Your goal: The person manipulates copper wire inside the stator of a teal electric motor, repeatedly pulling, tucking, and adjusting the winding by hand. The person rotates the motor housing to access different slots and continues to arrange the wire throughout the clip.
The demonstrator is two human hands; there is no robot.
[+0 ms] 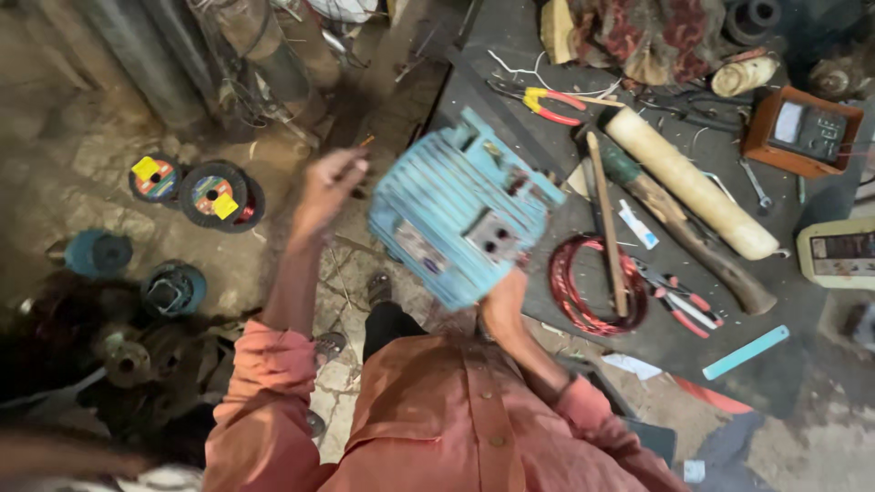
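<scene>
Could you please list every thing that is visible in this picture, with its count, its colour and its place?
motor housing: one, light blue, ribbed, held up at centre
copper wire coil: one, red, on the dark bench
pliers: one, red and yellow handles, top of the bench
cutters: one, red handles, right of the coil
roller: one, cream, lying slantwise on the bench
meter: one, brown case, right of the bench
wire spools: two, black with coloured labels, on the floor at left
left hand: raised, pinching a thin stick
right hand: under the motor housing, supporting it
</scene>
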